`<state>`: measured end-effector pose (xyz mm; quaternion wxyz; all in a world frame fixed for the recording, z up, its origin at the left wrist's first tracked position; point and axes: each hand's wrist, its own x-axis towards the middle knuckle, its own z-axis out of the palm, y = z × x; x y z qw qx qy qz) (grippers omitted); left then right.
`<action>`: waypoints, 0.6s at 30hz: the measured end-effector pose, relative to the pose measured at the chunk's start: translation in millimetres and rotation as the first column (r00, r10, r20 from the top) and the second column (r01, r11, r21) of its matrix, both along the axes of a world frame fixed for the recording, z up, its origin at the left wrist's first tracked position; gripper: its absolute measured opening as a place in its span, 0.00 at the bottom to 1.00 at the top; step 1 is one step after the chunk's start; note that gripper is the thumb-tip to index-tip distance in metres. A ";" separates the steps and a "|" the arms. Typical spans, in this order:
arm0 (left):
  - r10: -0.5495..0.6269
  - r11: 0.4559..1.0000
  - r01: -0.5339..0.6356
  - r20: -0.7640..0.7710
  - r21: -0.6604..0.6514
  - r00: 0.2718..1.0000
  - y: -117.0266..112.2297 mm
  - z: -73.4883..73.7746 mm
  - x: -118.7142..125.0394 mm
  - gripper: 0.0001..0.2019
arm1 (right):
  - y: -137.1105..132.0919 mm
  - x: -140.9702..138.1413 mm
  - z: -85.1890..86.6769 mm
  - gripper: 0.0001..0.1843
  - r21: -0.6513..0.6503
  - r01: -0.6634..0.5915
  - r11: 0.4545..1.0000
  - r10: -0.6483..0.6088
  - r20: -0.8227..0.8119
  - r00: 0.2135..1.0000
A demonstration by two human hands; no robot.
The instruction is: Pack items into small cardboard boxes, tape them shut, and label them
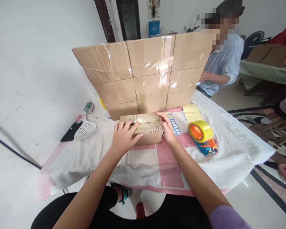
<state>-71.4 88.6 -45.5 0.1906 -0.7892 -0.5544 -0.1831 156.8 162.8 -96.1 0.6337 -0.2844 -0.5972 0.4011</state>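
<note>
"Purple sleeve (226, 218) sits nearest us; where's the taped carton (147, 128)?"

"Straight ahead on the bench (83, 159), long axis running left to right."

"And is either hand nearer it?"

"Neither; both touch it. Left hand (124, 136) lies spread over the top's left part; right hand (168, 129), open, curves around the right end."
</note>
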 end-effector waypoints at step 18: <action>-0.066 0.998 0.062 -0.143 -0.028 0.987 11.9 21.7 9.7 0.30 | 0.8 5.3 -2.7 0.40 -0.262 0.014 0.965 0.036 0.183 0.982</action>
